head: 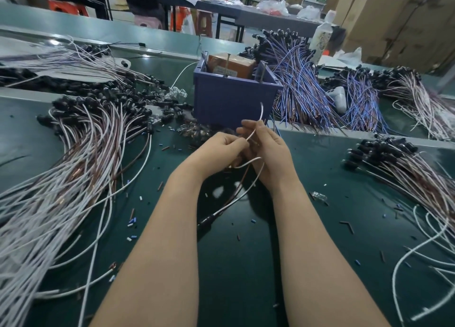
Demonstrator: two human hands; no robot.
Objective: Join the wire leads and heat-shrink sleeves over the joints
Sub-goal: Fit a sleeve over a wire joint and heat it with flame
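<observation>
My left hand (221, 144) and right hand (269, 152) pinch a white wire (251, 134) over the green tabletop (246, 265). Bundles (73, 169) are heaped around a blue box (231, 100), and cartons (394, 14) stand behind.

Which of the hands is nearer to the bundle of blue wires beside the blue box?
Right. The right hand is in front of the blue wires, slightly left; the left hand sits farther left, beyond it.
</observation>
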